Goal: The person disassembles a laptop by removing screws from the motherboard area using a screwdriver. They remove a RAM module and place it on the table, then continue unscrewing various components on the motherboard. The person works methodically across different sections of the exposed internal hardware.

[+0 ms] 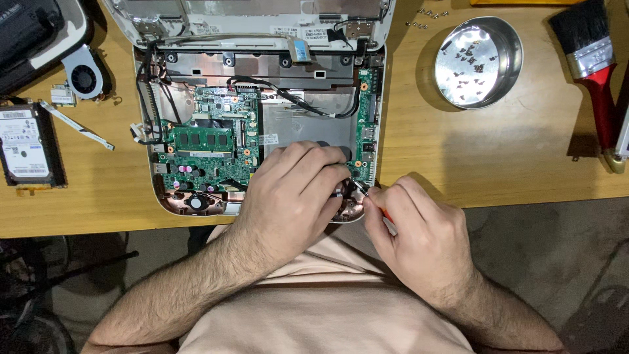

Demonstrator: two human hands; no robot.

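Head view looks down on an opened laptop base lying on a wooden table, its green circuit board bared. At its near right corner the right hand is closed around a small screwdriver (red handle just showing), tip down by the narrow side board. Left hand rests curled on the base beside it; whether it holds anything cannot be told. Farther off: a steel bowl of screws, a red-handled brush, a fan, a hard drive.
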